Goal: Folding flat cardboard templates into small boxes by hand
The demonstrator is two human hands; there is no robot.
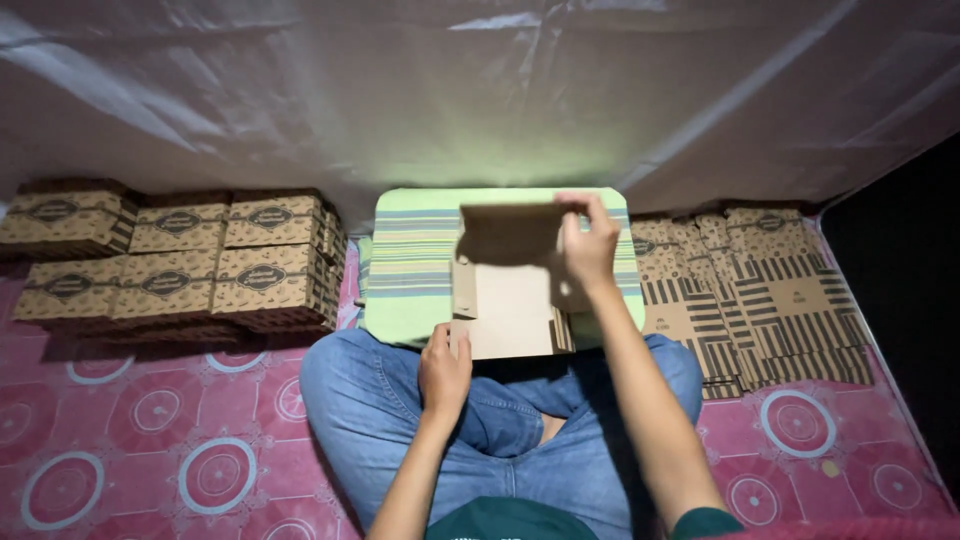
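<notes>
- The person is sitting cross-legged in blue jeans (380, 410) at the 6 o'clock edge of the view, on a pink mat (150, 440) patterned with white rings.
- The left hand (444, 372) is resting just above the knees, its fingers (437, 338) closing on the near left corner of a half-folded cardboard box (505, 300) and pinning that corner down.
- The cardboard box is lying at the centre of the view, on the near part of a green striped cushion (410, 260), with its plain brown inside facing up and small side flaps standing at its left and right edges.
- The right hand (588, 250) is reaching out toward 12 o'clock from the body, its fingers (590, 208) curling over the far flap of the cardboard box and gripping it; the flap is standing raised and tilted back toward the person.
- The green striped cushion is sitting just beyond the knees, touching the jeans at its near edge.
- At 3 o'clock a spread of flat, unfolded box blanks (760, 290) with dark stripes is lying overlapped on the pink mat, just beside the cushion.
- At 9 o'clock finished closed boxes (170, 260) are standing stacked in two rows, each with a dark oval label on its front.
- Farthest off, at 12 o'clock, a pale translucent plastic sheet (480, 90) is hanging as a backdrop.
</notes>
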